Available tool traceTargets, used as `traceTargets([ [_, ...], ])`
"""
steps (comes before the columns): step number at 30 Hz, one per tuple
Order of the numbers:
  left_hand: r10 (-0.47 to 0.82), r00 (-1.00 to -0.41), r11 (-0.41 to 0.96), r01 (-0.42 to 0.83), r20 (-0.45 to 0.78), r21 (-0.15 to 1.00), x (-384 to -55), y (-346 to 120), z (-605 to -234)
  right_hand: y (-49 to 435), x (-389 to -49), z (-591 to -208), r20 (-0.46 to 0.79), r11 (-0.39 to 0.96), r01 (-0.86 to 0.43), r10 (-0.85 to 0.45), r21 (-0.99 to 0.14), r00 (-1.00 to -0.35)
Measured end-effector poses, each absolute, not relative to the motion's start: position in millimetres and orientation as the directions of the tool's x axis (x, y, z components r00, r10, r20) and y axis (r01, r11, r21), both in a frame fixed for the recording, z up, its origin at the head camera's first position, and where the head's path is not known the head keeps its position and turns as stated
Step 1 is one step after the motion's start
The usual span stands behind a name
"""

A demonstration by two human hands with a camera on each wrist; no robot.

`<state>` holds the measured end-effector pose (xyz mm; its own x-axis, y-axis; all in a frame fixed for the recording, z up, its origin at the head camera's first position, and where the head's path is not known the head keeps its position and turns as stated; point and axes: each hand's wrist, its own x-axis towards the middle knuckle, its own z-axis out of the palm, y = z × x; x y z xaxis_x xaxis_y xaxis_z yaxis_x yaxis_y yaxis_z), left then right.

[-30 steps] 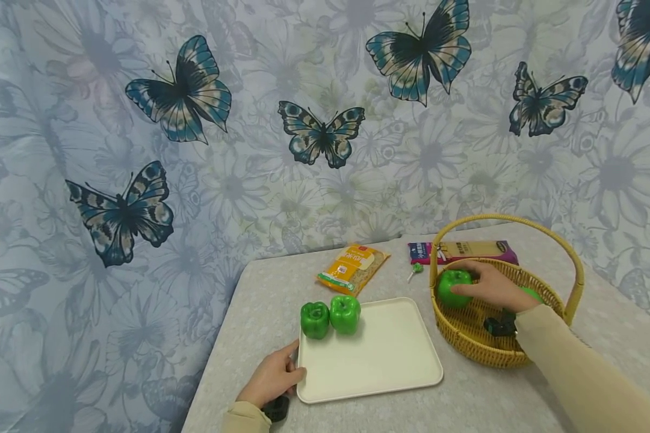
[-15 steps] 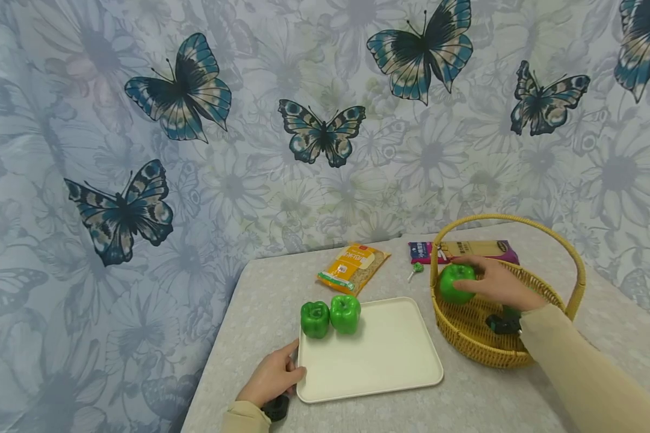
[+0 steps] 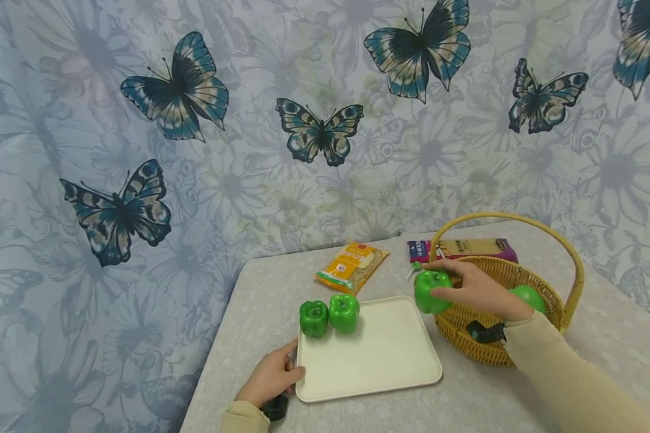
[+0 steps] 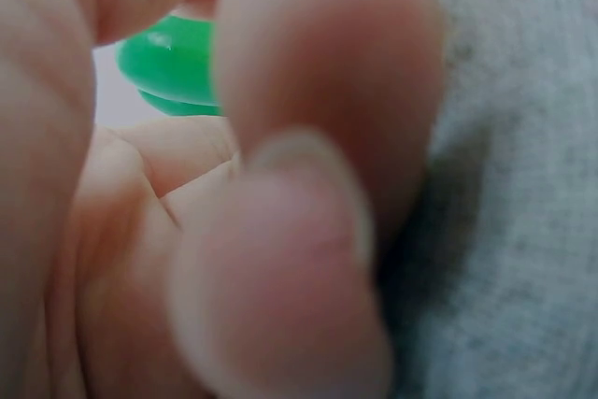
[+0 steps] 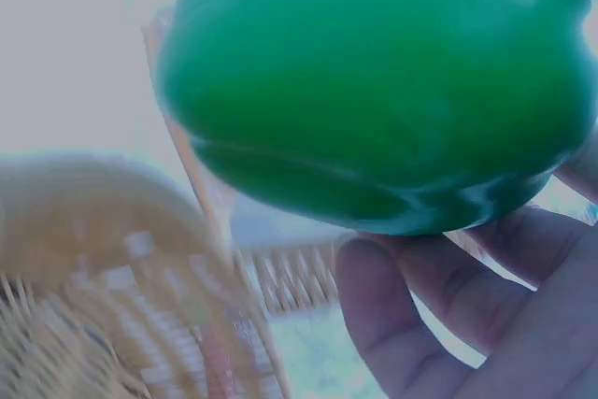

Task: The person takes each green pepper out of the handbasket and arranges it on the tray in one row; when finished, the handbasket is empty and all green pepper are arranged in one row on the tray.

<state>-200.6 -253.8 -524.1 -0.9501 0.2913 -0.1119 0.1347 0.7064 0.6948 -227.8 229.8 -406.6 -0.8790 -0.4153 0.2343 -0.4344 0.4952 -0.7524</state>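
My right hand (image 3: 479, 288) grips a glossy green bell pepper (image 3: 431, 292) above the basket's left rim, near the tray's right edge. The same bell pepper (image 5: 383, 91) fills much of the right wrist view, with fingers around its underside. My left hand (image 3: 273, 376) holds the left edge of a cream rectangular tray (image 3: 379, 361), its thumb at the rim; the fingers look curled and blurred in the left wrist view. Two more green bell peppers (image 3: 314, 319) stand side by side at the tray's back left corner.
A yellow wicker basket (image 3: 498, 359) with a tall handle stands at the right, a green rounded thing (image 3: 529, 297) inside. Behind lie an orange food packet (image 3: 354, 267), a purple-ended packet (image 3: 473, 248) and a small green lollipop-like item (image 3: 416, 266). A butterfly-print cloth (image 3: 238, 150) hangs behind.
My right hand has lifted the bell pepper from inside the basket and moved it left over the rim. The green thing in the basket now shows more. The left hand stays still.
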Motion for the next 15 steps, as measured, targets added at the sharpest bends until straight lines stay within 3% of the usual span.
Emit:
traceTargets([
  [15,0.311,-0.945,0.698,0.151,-0.107,0.700,-199.9,-254.8,-523.0,153.3,-250.1,-442.4,0.162,0.449,-0.407,-0.489,-0.796,-0.857],
])
